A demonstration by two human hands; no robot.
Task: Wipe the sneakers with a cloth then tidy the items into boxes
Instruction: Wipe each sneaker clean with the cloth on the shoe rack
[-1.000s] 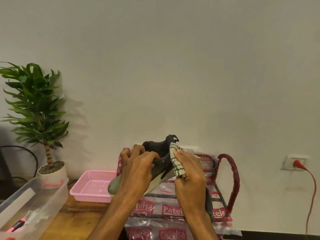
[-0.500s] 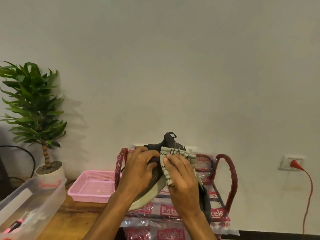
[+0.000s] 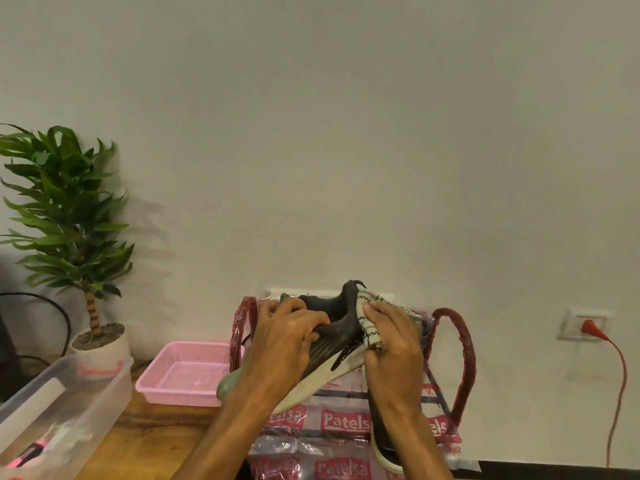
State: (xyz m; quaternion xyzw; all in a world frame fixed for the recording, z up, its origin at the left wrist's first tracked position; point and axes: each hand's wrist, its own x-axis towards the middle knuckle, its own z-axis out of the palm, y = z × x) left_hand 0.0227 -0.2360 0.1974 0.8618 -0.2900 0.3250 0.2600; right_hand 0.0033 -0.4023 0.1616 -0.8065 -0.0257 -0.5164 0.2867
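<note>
My left hand [image 3: 287, 344] grips a dark sneaker [image 3: 332, 336] with a pale sole, held up in the air on its side, toe pointing down left. My right hand [image 3: 391, 344] holds a pale cloth [image 3: 369, 317] with dark stitched lines and presses it against the sneaker's heel side. A second dark sneaker [image 3: 381, 434] lies below my right forearm on the clear carrier bag [image 3: 343, 420], mostly hidden by the arm.
The clear bag with red "Patelsa" print and red handles [image 3: 464, 358] lies on a wooden table [image 3: 149, 441]. A pink basket [image 3: 187, 372] sits left of it. A clear plastic box [image 3: 59, 407] stands at far left beside a potted plant [image 3: 69, 237]. A red plug [image 3: 588, 327] is in a wall socket.
The sneaker has tilted while my left hand keeps hold of it. My right hand with the cloth has rubbed across the heel area, moving slightly right and up.
</note>
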